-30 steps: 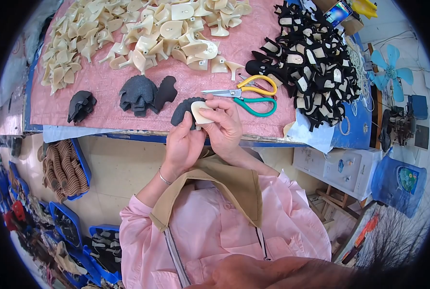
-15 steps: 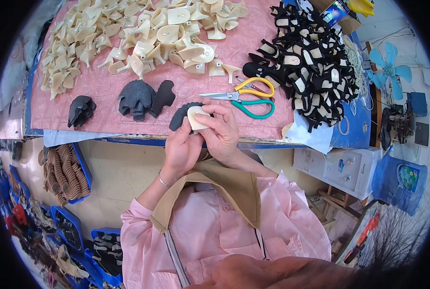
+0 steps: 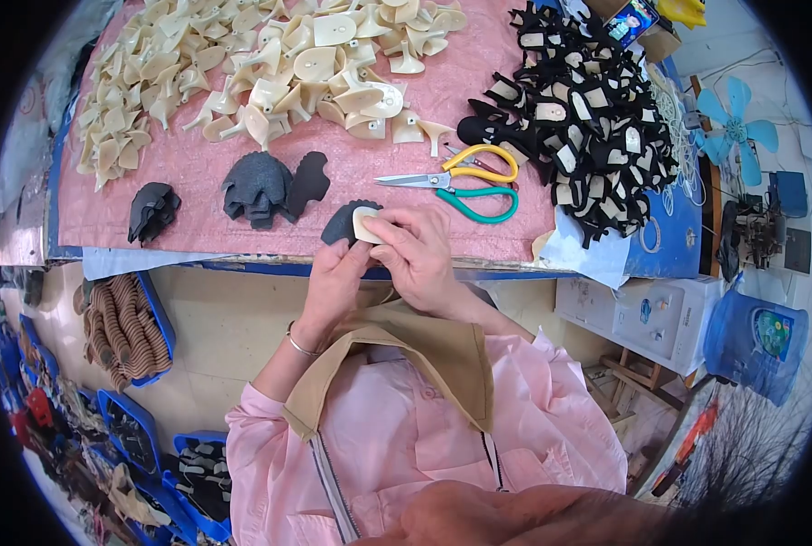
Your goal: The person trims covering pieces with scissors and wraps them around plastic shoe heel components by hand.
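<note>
At the table's front edge my two hands are together around one cream shoe heel [image 3: 364,225] and a dark heel cover [image 3: 338,225] with a notched edge. My left hand [image 3: 335,280] pinches the cover and heel from below, thumb up. My right hand [image 3: 415,250] is closed on the heel from the right, fingers over its top. How far the cover wraps the heel is hidden by my fingers. Just beyond lie scissors [image 3: 438,180] with one yellow and one green handle. Stacked dark covers [image 3: 256,187] rest to the left, a single cover [image 3: 309,182] beside them.
Bare cream heels [image 3: 315,64] are heaped at the back on a pink sheet [image 3: 206,164]. Black-covered heels [image 3: 579,127] are piled at the right. Another dark stack [image 3: 153,211] sits at the left. Blue crates [image 3: 156,318] stand on the floor, a white box [image 3: 629,314] below right.
My right hand has shifted slightly and its fingers now cover more of the heel. The heel has turned, showing less of its pale face. My left hand has lowered a little.
</note>
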`<state>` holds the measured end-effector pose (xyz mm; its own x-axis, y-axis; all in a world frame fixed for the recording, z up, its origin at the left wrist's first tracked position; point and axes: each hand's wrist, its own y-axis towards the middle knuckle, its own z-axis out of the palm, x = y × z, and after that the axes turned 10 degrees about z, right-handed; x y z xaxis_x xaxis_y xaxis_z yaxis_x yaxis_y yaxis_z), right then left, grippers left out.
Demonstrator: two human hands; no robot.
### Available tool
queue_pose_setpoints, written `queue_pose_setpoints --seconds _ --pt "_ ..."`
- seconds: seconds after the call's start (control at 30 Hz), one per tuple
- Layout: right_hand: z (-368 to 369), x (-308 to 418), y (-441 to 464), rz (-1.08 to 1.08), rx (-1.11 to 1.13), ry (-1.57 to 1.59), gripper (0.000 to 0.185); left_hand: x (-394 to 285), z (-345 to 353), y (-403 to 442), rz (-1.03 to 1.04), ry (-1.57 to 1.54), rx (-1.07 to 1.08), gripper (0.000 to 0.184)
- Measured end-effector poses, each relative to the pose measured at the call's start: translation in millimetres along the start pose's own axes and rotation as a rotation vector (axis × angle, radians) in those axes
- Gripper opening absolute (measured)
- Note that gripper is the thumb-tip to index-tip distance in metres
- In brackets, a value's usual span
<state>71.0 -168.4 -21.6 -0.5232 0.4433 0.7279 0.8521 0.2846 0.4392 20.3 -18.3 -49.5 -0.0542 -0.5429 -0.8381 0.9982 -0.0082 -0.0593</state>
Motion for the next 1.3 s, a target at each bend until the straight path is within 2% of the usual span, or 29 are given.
queue_pose_setpoints --seconds 0.07,0.1,0.17,0.2,0.27,0.3,0.4,0.47,0.57,0.63,0.73,0.8,0.83,0.9,0.93,1.0,1.03,1.1,1.13,1.2,1.23,1.3 --pt "-8 -3 -2 0.115 0.187 0.090 0.033 -10 -1 0 -0.073 0.320 0.029 0.026" --pt "-11 -3 -4 0.114 0.188 0.090 0.033 -15 0 -1 -0.072 0.320 0.028 0.026" --pt "-18 -1 -10 0.808 0.250 1.009 0.033 -29 5 -6 -0.064 0.433 0.174 0.025" --pt "-24 -1 -6 0.809 0.251 1.008 0.033 -37 10 -7 -0.065 0.432 0.173 0.025" --pt "-34 1 6 0.768 0.484 0.949 0.032 -48 18 -7 -0.193 0.318 0.211 0.023" --pt "-30 -2 2 0.757 0.531 0.987 0.033 -45 13 -8 -0.244 0.394 0.265 0.019" --pt "-30 -9 -4 0.811 0.646 0.918 0.030 -48 20 -12 -0.217 0.331 0.222 0.016" --pt "-28 -4 -6 0.801 0.603 0.848 0.025 -46 20 -15 -0.217 0.305 0.189 0.015" --pt "-27 -4 -9 0.824 0.557 0.961 0.020 -44 19 -17 -0.216 0.282 0.166 0.014" --pt "-29 -13 -13 0.805 0.729 0.928 0.018 -44 18 -18 -0.212 0.291 0.171 0.013" --pt "-28 -10 -13 0.769 0.684 0.888 0.015 -41 18 -19 -0.177 0.274 0.117 0.013" --pt "-26 -9 -12 0.766 0.681 0.925 0.014 -37 12 -21 -0.038 0.448 0.161 0.013" --pt "-25 -9 -12 0.766 0.675 0.963 0.012 -38 11 -21 -0.039 0.449 0.159 0.013" --pt "-23 -9 -12 0.812 0.670 0.997 0.011 -39 11 -19 0.324 0.846 0.301 0.013" --pt "-22 -9 -13 0.858 0.664 1.032 0.011 -40 14 -18 0.322 0.845 0.301 0.013" --pt "-16 -17 -17 0.889 0.671 1.088 0.013 -42 22 -17 0.684 1.105 0.268 0.016" --pt "-14 -20 -18 0.920 0.678 1.142 0.016 -46 22 -18 0.684 1.107 0.265 0.016" --pt "-14 -18 -17 0.934 0.667 1.183 0.016 -54 20 -18 0.540 1.035 0.352 0.015" --pt "-14 -17 -18 0.950 0.654 1.227 0.017 -58 17 -18 0.538 1.035 0.348 0.015" --pt "-12 -15 -20 0.900 0.675 1.235 0.016 -67 10 -16 -0.050 0.773 0.354 0.025" --pt "-11 -13 -22 0.851 0.691 1.241 0.016 -69 8 -14 -0.052 0.773 0.354 0.025" --pt "-13 -8 -23 0.863 0.689 1.272 0.017 -71 5 -7 -0.406 0.318 0.347 0.036"
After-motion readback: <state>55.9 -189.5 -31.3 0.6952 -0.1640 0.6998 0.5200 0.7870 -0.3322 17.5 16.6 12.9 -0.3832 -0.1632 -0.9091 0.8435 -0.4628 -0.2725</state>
